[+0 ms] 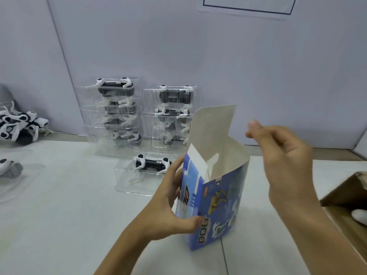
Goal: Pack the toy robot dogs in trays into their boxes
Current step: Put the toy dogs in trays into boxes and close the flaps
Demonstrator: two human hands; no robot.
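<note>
While the left hand (170,203) is gripping the blue box (214,201) by its side, thumb on the front, it is keeping the box upright on the table (69,205) with the top flap (213,124) standing open, likely ready for loading. Beside the flap, the right hand (286,155) is hovering, fingers loosely curled, holding nothing. One dog tray (146,173) is lying just behind the box; two tray stacks (117,116) are waiting near the wall, loose dogs (18,124) heaped far left.
</note>
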